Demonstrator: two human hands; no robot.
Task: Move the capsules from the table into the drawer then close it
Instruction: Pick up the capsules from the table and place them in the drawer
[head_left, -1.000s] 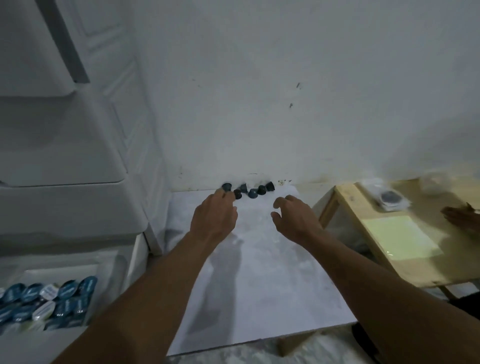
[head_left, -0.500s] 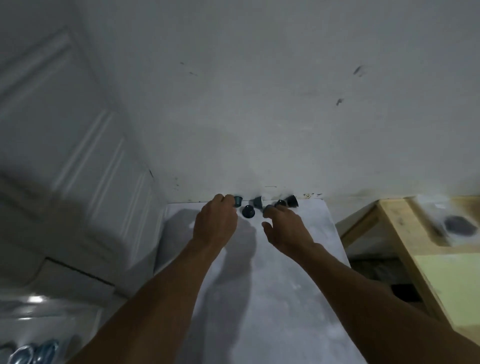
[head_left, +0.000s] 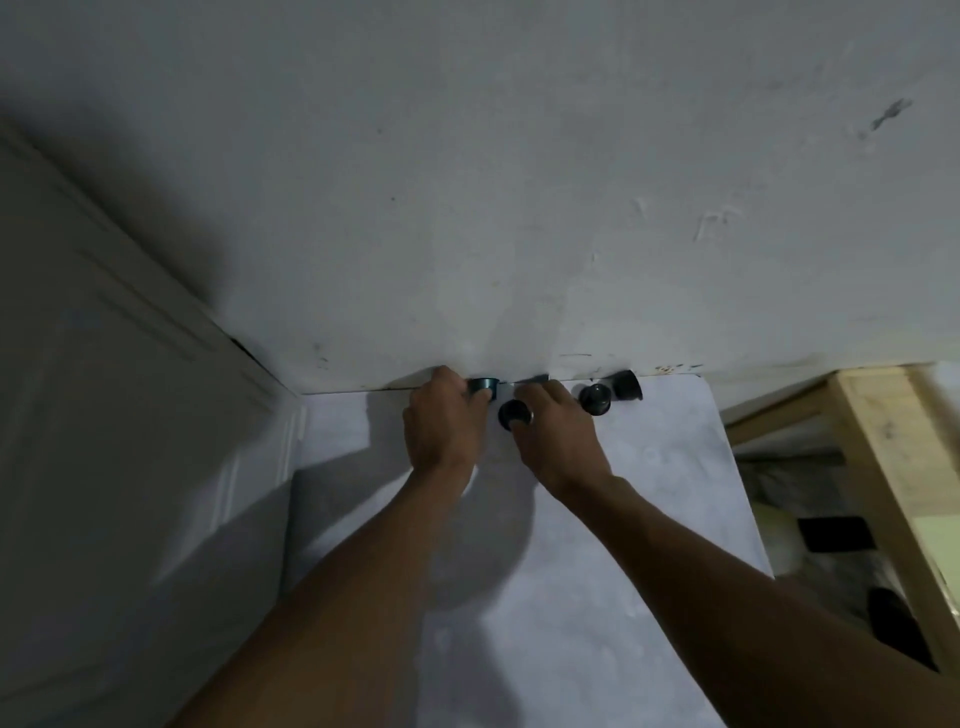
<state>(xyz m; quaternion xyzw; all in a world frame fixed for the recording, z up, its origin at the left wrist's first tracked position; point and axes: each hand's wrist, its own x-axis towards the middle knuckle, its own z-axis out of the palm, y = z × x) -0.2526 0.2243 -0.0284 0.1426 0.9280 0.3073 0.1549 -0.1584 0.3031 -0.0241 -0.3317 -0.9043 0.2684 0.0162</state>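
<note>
Several dark teal capsules lie at the far edge of the white table (head_left: 597, 519), against the wall. My left hand (head_left: 441, 421) pinches one capsule (head_left: 483, 385) at the left end of the group. My right hand (head_left: 556, 431) curls its fingers around a second capsule (head_left: 513, 411), and a strip of a third capsule (head_left: 535, 379) shows just beyond its fingertips. Two more capsules (head_left: 595, 397) (head_left: 627, 386) stand free to the right of my right hand. The drawer is out of view.
A white panelled cabinet side (head_left: 130, 441) borders the table on the left. A light wooden table (head_left: 893, 467) stands to the right across a gap with dark items on the floor. The wall (head_left: 519, 208) rises directly behind the capsules.
Both hands reached forward to the wall and closed on capsules. The view swung up and away from the open drawer, which has left the frame.
</note>
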